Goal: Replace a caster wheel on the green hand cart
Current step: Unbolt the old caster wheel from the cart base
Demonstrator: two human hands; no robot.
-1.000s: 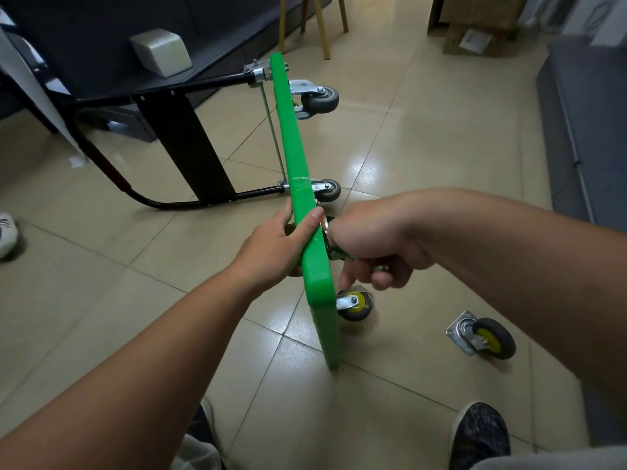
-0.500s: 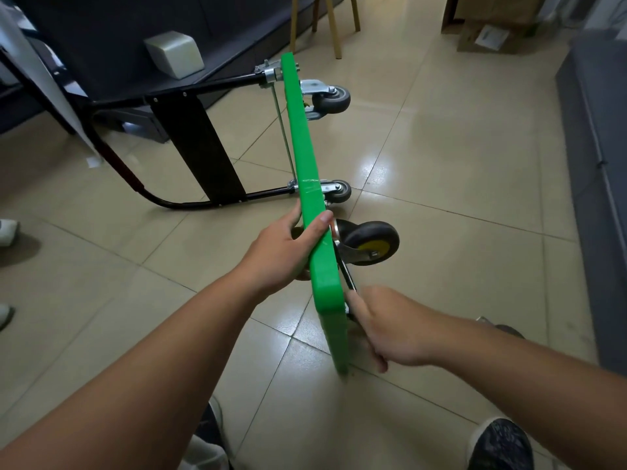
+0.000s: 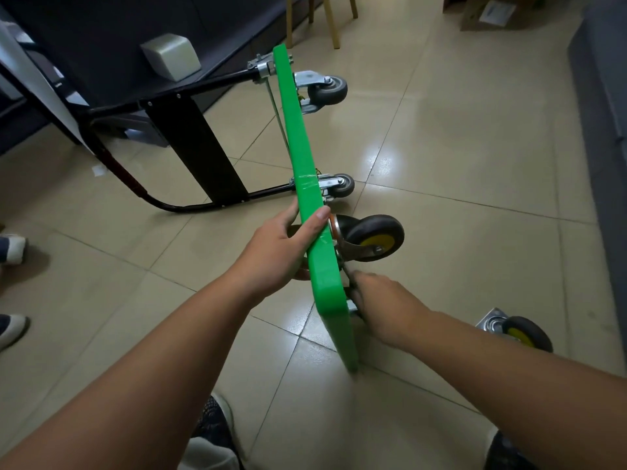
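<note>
Green cart deck (image 3: 312, 184) stands on edge on tiled floor (image 3: 458, 147), long axis running away from viewer, underside facing right. Left hand (image 3: 281, 252) grips top edge, thumb hooked over, steadying. Right hand (image 3: 383, 300) against underside, fingers curled round thin dark tool (image 3: 345, 271); tool type unclear, blurred. Yellow-hub caster (image 3: 373, 237) mounted on underside, just beyond Right hand along deck; Right hand nearer. Loose caster (image 3: 515, 330) on floor to right, well apart.
</note>
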